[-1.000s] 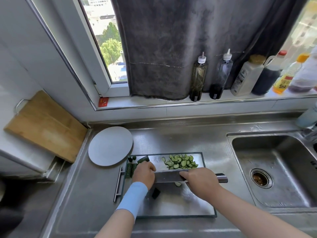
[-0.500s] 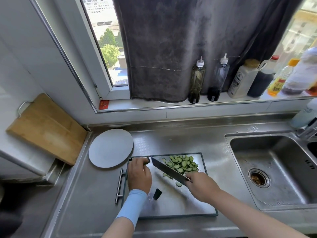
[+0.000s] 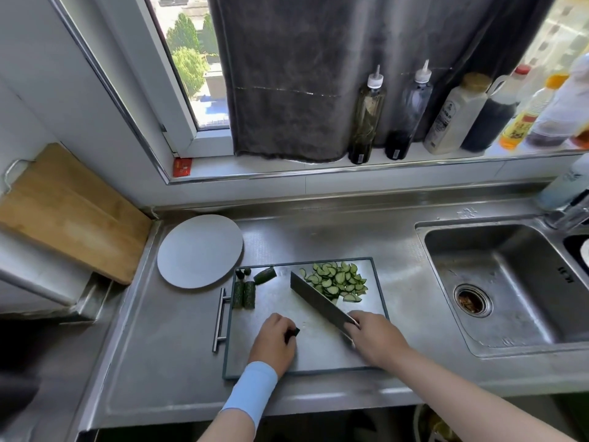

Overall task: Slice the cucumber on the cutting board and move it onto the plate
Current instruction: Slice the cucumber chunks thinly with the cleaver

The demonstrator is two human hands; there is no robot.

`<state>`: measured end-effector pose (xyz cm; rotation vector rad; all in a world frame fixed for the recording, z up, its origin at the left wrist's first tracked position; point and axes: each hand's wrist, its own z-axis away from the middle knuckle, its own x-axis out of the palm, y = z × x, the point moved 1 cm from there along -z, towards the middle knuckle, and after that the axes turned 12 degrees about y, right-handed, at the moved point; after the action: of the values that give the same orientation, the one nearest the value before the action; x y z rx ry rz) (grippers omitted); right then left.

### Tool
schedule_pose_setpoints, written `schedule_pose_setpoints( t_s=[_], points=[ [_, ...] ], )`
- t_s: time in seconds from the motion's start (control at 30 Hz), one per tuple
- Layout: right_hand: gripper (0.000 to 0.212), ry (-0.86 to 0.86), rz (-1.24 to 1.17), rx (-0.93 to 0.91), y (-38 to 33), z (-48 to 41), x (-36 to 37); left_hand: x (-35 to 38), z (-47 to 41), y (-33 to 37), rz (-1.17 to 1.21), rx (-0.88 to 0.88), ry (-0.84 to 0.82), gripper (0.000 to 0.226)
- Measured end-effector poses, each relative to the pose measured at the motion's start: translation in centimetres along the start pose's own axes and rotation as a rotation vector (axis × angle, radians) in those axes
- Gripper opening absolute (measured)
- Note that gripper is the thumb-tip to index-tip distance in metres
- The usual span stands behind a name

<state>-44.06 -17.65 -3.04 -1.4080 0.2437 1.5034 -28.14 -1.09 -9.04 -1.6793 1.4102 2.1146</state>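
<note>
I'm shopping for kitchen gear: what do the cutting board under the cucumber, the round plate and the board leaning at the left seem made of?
The cutting board looks like brushed stainless steel: grey, dull sheen, metal bar handle. The plate seems matte pale ceramic, possibly melamine: even surface, no gloss. The leaning board looks like bamboo or light wood: tan, streaked grain.

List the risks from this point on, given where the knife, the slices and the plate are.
1. The knife blade slants across the cutting board close to the left hand, which pinches a small dark piece; a slip might nick it.
2. The slices heap at the board's far right corner, while the plate sits beyond its far left corner; some may drop onto the counter in transfer.
</note>
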Motion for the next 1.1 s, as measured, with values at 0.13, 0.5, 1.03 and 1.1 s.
schedule_pose_setpoints(
  t_s=[0.13, 0.5, 1.03, 1.1],
  points=[
    [0.020, 0.047, -0.005, 0.026, -0.1, -0.5, -0.1, 0.4, 0.5, -0.2, 0.021, 0.019, 0.043, 0.014],
    [0.027, 0.013, 0.064, -0.209, -2.0, 2.0, 2.7, 1.5, 0.8, -1.5, 0.057, 0.050, 0.184, 0.012],
    [0.037, -0.014, 0.175, -0.265, -2.5, 2.2, 3.2, 2.0, -0.6, -0.8, 0.025, -0.038, 0.181, 0.012],
    [0.038, -0.006, 0.179, -0.270, -2.5, 2.7, 3.1, 1.7, -0.6, -0.4, 0.010, -0.016, 0.179, 0.014]
  ],
)
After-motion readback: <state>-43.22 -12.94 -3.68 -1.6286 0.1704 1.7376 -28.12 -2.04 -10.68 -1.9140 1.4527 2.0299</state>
